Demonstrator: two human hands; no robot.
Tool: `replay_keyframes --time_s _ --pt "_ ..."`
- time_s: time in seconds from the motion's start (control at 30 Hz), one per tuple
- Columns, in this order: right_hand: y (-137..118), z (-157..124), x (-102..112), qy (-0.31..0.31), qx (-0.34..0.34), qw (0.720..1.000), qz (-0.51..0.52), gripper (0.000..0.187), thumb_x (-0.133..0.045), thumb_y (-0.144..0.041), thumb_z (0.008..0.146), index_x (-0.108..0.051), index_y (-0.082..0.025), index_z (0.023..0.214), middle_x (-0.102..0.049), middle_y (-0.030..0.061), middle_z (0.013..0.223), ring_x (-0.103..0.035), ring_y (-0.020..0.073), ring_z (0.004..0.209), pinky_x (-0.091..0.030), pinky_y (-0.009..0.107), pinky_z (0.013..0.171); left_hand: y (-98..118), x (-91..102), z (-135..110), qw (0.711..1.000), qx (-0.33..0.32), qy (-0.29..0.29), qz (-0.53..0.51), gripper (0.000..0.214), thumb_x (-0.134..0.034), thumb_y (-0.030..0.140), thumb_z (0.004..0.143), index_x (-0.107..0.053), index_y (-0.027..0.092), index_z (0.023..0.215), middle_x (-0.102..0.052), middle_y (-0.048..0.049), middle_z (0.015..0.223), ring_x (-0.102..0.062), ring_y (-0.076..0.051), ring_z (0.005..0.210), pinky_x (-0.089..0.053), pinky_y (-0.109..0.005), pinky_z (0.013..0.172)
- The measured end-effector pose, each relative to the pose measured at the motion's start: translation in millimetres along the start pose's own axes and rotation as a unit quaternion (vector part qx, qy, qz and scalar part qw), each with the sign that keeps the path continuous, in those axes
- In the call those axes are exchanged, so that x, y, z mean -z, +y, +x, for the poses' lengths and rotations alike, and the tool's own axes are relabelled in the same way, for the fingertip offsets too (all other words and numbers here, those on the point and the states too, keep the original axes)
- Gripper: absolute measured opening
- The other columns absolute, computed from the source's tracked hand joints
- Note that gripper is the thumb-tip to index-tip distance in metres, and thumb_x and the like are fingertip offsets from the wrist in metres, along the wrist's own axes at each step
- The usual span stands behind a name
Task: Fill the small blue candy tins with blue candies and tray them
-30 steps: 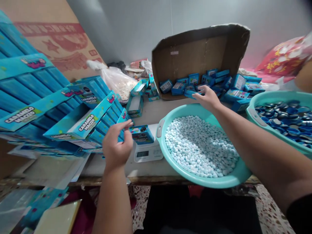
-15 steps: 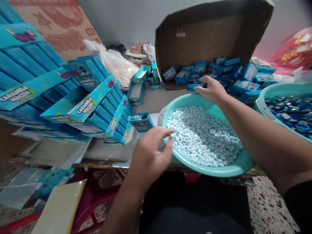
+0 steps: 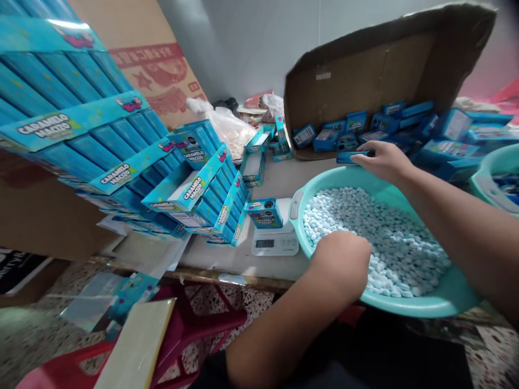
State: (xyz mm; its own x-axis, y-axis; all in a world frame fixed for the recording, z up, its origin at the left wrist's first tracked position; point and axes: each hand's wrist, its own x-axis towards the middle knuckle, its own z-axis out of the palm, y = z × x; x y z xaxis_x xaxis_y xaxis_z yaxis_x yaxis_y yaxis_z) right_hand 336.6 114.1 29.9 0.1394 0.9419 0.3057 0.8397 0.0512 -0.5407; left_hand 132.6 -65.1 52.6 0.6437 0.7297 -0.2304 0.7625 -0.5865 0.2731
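1. Right-hand fingers (image 3: 367, 146) pinch one end of a small blue carton (image 3: 346, 157) at the far rim of the turquoise basin (image 3: 425, 308).
2. Left hand (image 3: 344, 262) curls over the near side, by the pale-blue candies (image 3: 405, 254); its fingers are hidden, can't tell if they hold any.
3. Risks: end-only pinch could let the carton slip; overfilled scoop could spill; leaning on the rim, which overhangs the worktop (image 3: 279, 178), might tip the basin.
4. Digital scale (image 3: 275, 244) carries an upright carton (image 3: 264, 214); digits unreadable.
5. "CARAMELO" reads on that carton and the display trays (image 3: 194, 189); next word looks like "MACIZO".
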Motion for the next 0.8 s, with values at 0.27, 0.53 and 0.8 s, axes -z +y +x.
replay_keyframes --time_s 0.27,0.53,0.8 --pt "3 3 -1 -0.001 0.008 1.0 0.007 0.042 -0.066 -0.057 0.075 -0.075 -0.024 0.101 -0.072 0.0076 0.087 -0.065 0.03 0.08 -0.049 0.041 0.072 -10 -11.4 -4 0.991 -0.054 0.072 -0.096 0.021 -0.06 0.026 0.087 -0.078 0.022 0.097 -0.076 -0.0076 0.095 -0.068 -0.026 0.093 -0.055 -0.039 0.08" --pt "3 3 -1 0.001 0.016 1.0 0.008 0.043 -0.064 -0.054 0.076 -0.075 -0.022 0.104 -0.074 0.0089 0.099 -0.066 0.0305 0.087 -0.05 0.041 0.075 -31 -5.2 -11 0.978 -0.055 0.153 -0.129 0.02 -0.058 0.021 0.093 -0.076 0.017 0.101 -0.074 -0.0094 0.097 -0.067 -0.024 0.096 -0.052 -0.037 0.089" --pt "1 2 1 -0.013 0.008 1.0 0.01 0.043 -0.062 -0.054 0.077 -0.075 -0.023 0.103 -0.073 0.0072 0.096 -0.066 0.0292 0.086 -0.049 0.038 0.072 -78 33.3 -45 0.942 -0.034 0.281 -0.177 0.017 -0.063 0.022 0.092 -0.075 0.02 0.105 -0.076 -0.0035 0.103 -0.069 -0.018 0.093 -0.052 -0.031 0.088"
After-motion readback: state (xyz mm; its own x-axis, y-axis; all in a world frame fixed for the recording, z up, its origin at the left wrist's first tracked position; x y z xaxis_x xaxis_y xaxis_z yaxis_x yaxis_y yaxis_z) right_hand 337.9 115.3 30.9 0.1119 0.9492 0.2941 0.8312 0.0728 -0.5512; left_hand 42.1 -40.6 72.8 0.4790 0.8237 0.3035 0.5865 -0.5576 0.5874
